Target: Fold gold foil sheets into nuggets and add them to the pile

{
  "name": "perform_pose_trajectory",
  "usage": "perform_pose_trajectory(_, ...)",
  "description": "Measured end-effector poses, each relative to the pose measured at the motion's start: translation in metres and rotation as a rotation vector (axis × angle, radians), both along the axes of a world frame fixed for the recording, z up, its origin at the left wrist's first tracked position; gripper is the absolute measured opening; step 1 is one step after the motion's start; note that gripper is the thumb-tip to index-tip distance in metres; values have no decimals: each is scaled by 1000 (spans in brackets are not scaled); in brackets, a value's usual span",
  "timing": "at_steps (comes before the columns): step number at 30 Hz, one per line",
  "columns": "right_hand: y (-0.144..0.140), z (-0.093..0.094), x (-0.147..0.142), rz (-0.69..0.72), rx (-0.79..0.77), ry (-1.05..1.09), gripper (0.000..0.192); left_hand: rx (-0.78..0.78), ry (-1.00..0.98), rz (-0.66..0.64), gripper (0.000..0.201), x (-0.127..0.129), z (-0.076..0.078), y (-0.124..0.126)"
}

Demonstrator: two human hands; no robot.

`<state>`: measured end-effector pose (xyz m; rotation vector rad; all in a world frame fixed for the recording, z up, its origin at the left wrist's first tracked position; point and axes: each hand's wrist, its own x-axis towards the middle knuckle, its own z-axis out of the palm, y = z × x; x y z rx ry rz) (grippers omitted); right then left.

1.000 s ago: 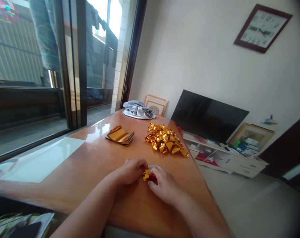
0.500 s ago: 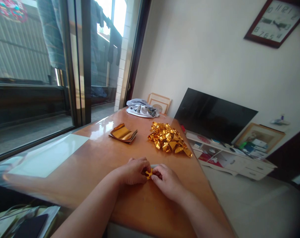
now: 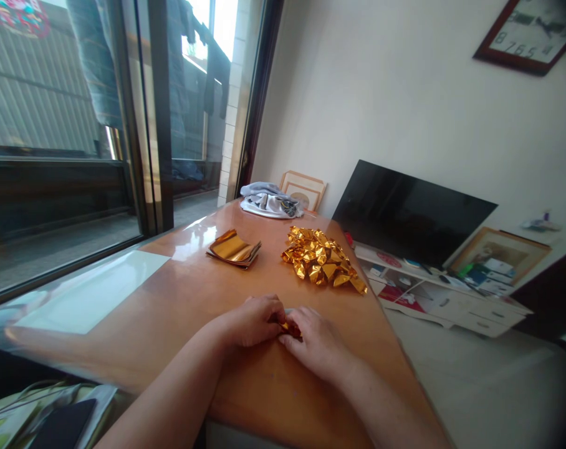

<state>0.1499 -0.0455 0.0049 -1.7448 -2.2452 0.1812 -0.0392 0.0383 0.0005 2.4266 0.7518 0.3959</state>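
Near the front of the wooden table (image 3: 180, 312), a small piece of gold foil paper (image 3: 291, 328) is pinched between my two hands, mostly covered by fingers. My left hand (image 3: 259, 321) grips its left side with bent fingers. On its right side, my right hand (image 3: 313, 340) closes over it with thumb below and fingers above. Beyond my hands lies a heap of folded gold foil pieces (image 3: 320, 255), shiny and pointed. To its left rests a stack of flat gold foil sheets (image 3: 236, 248), slightly curled.
A pale sheet (image 3: 96, 293) lies on the table's left. At the far end are a cloth bundle (image 3: 271, 201) and framed boards (image 3: 304, 188). A television (image 3: 409, 215) stands over a white cabinet (image 3: 455, 305) to the right. A dark flat object (image 3: 65, 424) is at lower left.
My right hand has closed further over the foil piece, which now shows darker and more covered. My left hand keeps its grip. The view has shifted slightly.
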Motion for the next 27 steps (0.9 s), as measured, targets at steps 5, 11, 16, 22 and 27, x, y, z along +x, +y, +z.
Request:
perform_pose_trajectory(5,3,-6,3,-6,40,33,8,-100,-56,73,23,1,0,-1)
perform_pose_trajectory(11,5,-15,6,-68,49,168,12,-10,-35,127,26,0,0,2)
perform_pose_trajectory(16,8,-24,8,-125,47,255,14,46,16,126,24,-1,-3,5)
perform_pose_trajectory(22,9,-27,9,-162,58,266,14,65,28,174,14,1,-7,4)
perform_pose_trajectory(27,10,-27,6,-201,48,287,10,114,28,229,12,4,-15,6)
